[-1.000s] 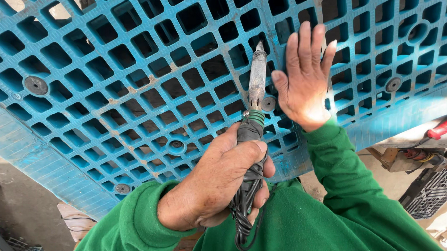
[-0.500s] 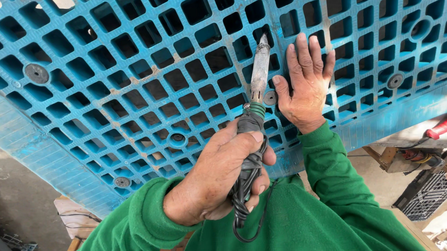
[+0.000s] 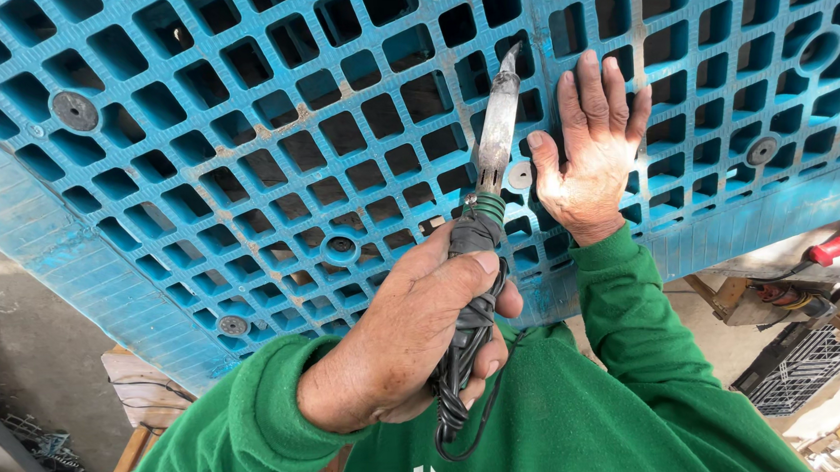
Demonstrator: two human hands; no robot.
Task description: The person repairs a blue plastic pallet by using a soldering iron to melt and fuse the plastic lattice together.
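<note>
A big blue plastic grid pallet point(image 3: 202, 132) stands tilted in front of me, with worn, scuffed ribs. My left hand point(image 3: 400, 344) is closed around the black handle of a soldering iron point(image 3: 493, 140), whose cord is wrapped around the grip. The iron's flat metal blade points up, and its tip rests on a pallet rib just left of my right hand. My right hand point(image 3: 592, 151) lies flat against the pallet, fingers together and pointing up, holding nothing. Both arms wear green sleeves.
Round grey discs point(image 3: 74, 110) are set into the pallet grid. A red-handled tool point(image 3: 839, 242) lies at the right edge beside a wooden frame, with a black plastic crate point(image 3: 797, 367) below it. Concrete floor and scrap show at lower left.
The iron's tip has moved up and slightly right along the pallet rib. My right hand has settled flat on the grid beside it.
</note>
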